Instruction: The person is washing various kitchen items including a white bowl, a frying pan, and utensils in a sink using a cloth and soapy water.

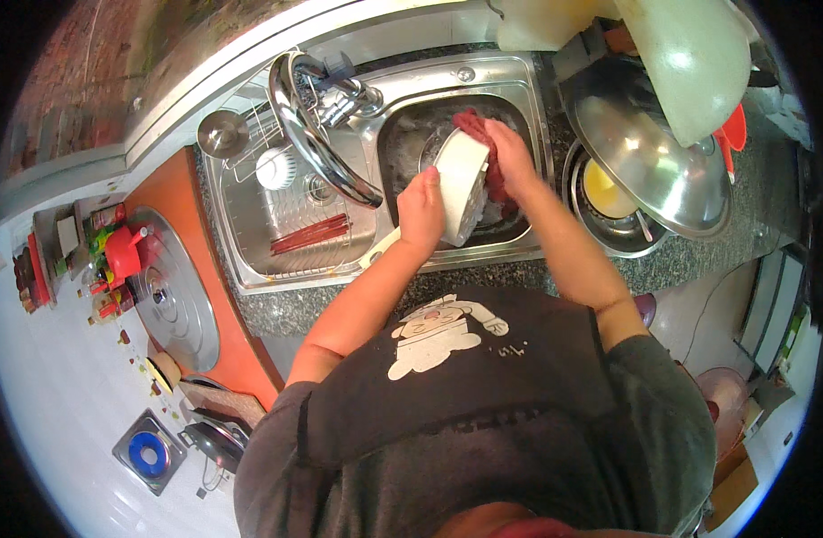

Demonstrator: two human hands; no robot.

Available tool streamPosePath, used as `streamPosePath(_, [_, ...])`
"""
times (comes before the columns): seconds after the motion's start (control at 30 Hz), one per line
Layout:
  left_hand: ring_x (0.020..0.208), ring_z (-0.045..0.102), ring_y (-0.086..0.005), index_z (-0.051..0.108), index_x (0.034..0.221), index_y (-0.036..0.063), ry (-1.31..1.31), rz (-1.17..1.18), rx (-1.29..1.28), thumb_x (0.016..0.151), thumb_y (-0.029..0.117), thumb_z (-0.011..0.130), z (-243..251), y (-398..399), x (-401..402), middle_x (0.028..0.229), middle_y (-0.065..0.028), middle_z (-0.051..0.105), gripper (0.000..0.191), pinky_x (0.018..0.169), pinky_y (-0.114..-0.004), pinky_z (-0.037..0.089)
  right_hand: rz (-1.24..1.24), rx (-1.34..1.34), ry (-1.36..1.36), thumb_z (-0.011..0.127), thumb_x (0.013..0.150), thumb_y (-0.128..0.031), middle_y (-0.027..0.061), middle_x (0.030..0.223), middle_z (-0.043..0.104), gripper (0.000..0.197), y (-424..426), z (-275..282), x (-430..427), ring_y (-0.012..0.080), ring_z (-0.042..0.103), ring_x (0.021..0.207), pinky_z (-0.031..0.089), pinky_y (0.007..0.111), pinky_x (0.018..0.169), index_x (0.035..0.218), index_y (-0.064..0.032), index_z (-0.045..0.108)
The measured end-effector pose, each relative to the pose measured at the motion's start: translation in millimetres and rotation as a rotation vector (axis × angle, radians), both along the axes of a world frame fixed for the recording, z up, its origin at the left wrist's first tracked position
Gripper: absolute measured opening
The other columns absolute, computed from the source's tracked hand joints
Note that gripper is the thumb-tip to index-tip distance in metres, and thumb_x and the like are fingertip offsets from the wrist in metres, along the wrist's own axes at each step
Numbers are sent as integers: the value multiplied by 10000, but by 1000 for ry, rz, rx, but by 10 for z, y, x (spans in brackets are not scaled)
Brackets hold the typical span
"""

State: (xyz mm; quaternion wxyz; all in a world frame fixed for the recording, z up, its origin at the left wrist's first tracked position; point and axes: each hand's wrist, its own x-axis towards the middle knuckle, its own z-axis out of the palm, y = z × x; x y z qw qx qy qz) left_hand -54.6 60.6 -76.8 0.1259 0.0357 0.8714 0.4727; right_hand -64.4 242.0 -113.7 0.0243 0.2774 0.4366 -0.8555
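Over the right basin (411, 111) of a stainless steel sink, a cream-coloured pan (460, 176) is tilted on its side. My left hand (421, 212) grips it at the handle end, and the pale handle (382, 247) sticks out below that hand. My right hand (512, 158) presses a dark red cloth (475, 124) against the far right side of the pan. Suds cling to the pan's lower right face. Foamy water and a round metal vessel, partly hidden by the pan, are in the basin below.
The curved chrome faucet (304, 141) arches over the left basin. That basin's wire rack (304, 259) holds red chopsticks (310, 233) and a white ribbed bowl (276, 168). To the right, a large metal lid (653, 161) leans over a wok (576, 222) containing yellow food or liquid (603, 191).
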Motion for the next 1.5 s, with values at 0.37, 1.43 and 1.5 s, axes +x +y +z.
streamPosePath(0.37, [691,608,-379,610,822,-24,21,-37,-32,1007,319,439,-140,241,-182,757,-244,626,426,670,-455,465,150,934,195,374,1004,-328,132,1112,675,408,-137,-74,-67,345,610,1059,385,450,1051,1130,-55,650])
streamPosePath(1.43, [742,602,-455,592,818,16,91,-236,216,997,313,481,326,197,230,754,-265,600,364,672,-498,483,110,-593,-150,426,951,-537,87,1249,604,558,109,-189,307,293,556,1148,442,470,1002,1311,-124,535])
streamPosePath(1.5, [728,598,-450,588,820,21,75,-282,299,997,316,482,494,145,263,744,-250,597,360,665,-480,486,84,-577,-87,409,965,-520,94,1286,579,559,122,-387,366,297,540,1176,426,466,1023,1342,-119,502])
